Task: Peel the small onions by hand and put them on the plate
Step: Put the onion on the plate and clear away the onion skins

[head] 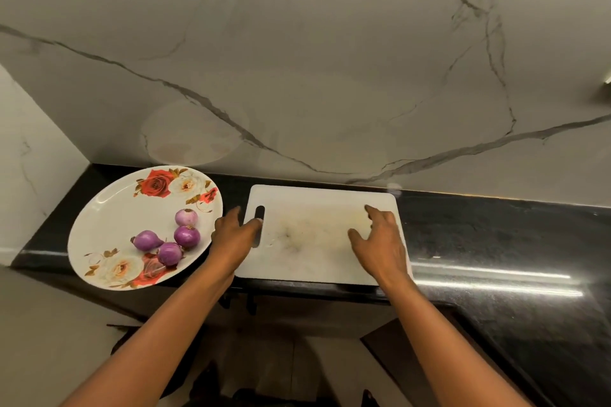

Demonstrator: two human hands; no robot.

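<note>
With peeled purple onions (186, 236) gathered on the round floral plate (109, 218), left hand (233, 236) and right hand (380, 239) were held empty, fingers spread, over the white plastic board (314, 231).

The plate (109, 218) looks glossy and smooth. The cutting board (317, 235) is matt white plastic, the counter (496, 241) polished dark stone.

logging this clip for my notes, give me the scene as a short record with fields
surface: black counter, marble wall behind
plate: floral plate on the counter, left of the board
onions: four small purple onions on the plate, apparently peeled
board: white cutting board, stained
left hand: left hand touches the board's left edge by the handle slot
right hand: right hand rests on the board's right part, fingers spread
held: neither hand holds an onion
</note>
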